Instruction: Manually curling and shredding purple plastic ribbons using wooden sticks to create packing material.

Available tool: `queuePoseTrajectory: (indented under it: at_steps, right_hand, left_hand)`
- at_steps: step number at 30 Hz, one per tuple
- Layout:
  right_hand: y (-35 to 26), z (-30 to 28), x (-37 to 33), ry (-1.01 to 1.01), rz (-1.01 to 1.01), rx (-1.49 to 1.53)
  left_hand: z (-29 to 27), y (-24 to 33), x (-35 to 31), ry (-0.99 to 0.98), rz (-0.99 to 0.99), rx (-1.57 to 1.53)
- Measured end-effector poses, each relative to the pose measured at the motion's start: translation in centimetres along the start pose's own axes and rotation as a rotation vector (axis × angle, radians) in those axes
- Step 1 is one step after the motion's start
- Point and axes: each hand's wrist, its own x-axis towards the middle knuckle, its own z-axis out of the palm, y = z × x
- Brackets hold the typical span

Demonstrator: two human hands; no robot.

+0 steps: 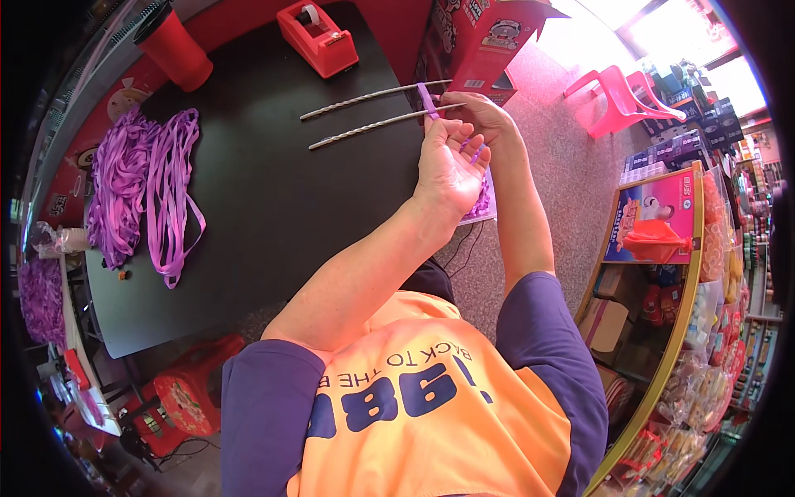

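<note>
Two thin twisted metal rods (364, 98) stick out side by side over the right part of the dark table. A purple ribbon (427, 99) passes across both rods near their right ends. My left hand (451, 161) is closed in a pinch on the ribbon just below the nearer rod, palm turned up and fingers curled. Behind it, my right hand (484, 116) curls round the rod ends, its fingertips at the ribbon; part of its grip is hidden. Under my left hand, more purple ribbon (482, 201) shows in a pale container beside the table edge.
On the black table (273, 190) lie heaps of purple ribbon (120, 186), a red tape dispenser (319, 41) and a red cylindrical container (175, 50). A red carton (489, 41) stands beyond my hands. Rightward are a pink plastic chair (617, 99) and a gold-edged display case (662, 348).
</note>
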Motion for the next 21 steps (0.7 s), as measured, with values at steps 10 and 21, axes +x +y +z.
queuePoseTrajectory:
  at_steps: [10,21]
  right_hand:
    - [1.9,1.9,-0.6,0.049,0.041,-0.148]
    - [2.0,2.6,-2.7,0.101,-0.085,-0.393]
  left_hand:
    - [0.0,0.2,-0.1,0.016,-0.021,-0.024]
    - [-0.2,-0.2,0.3,-0.010,-0.012,-0.016]
